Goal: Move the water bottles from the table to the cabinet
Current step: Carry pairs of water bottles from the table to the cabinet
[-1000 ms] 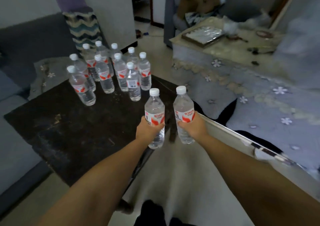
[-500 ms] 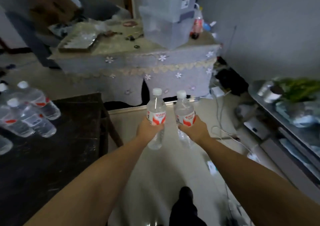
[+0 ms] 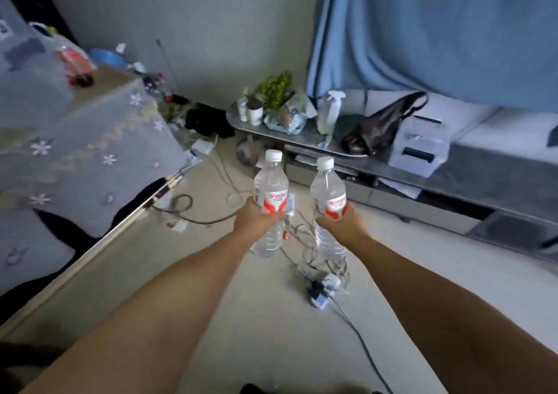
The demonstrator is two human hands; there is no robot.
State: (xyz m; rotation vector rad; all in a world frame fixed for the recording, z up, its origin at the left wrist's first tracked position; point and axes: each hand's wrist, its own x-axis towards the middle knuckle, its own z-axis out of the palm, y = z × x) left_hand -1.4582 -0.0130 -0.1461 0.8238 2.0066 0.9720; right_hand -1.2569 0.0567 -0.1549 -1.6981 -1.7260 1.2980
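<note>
Two water bottles in transit, upright, one per hand. Left hand [image 3: 259, 218] wraps the left bottle [image 3: 269, 203] at its label; right hand [image 3: 341, 220] does likewise on the right bottle [image 3: 328, 204]; fingers curled fully round each. Low cabinet [image 3: 422, 200] lies at 1–2 o'clock, its top crowded. Judgement: keep bottles vertical and apart, step clear of the floor cables [image 3: 314, 260] at 12 o'clock, and aim for bare surface.
</note>
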